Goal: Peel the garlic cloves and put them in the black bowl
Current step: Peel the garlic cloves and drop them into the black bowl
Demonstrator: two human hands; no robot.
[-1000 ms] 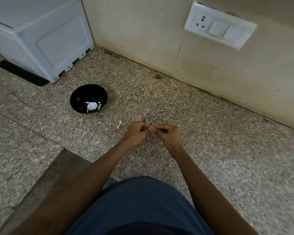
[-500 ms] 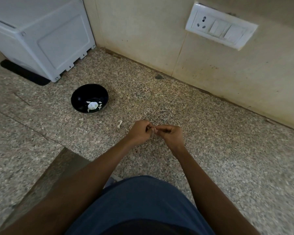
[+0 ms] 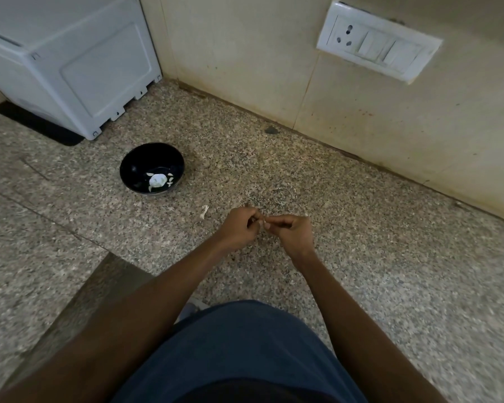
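Observation:
My left hand (image 3: 240, 226) and my right hand (image 3: 291, 231) meet above the speckled stone counter, fingers curled. Between their fingertips they pinch a small pale garlic clove (image 3: 264, 221), mostly hidden by the fingers. The black bowl (image 3: 134, 167) stands on the counter to the upper left of my hands, well apart from them. Inside it lie a white garlic piece (image 3: 157, 180) and several small pale cloves or bits around it.
A scrap of pale garlic skin (image 3: 204, 212) lies on the counter between bowl and hands. A white appliance (image 3: 70, 59) on a black mat fills the far left corner. The tiled wall behind carries a white socket and switch plate (image 3: 378, 52). A counter edge (image 3: 93, 274) drops off at lower left.
Both hands have stayed together on the clove, with only small finger movements. The bowl and the skin scrap have not moved.

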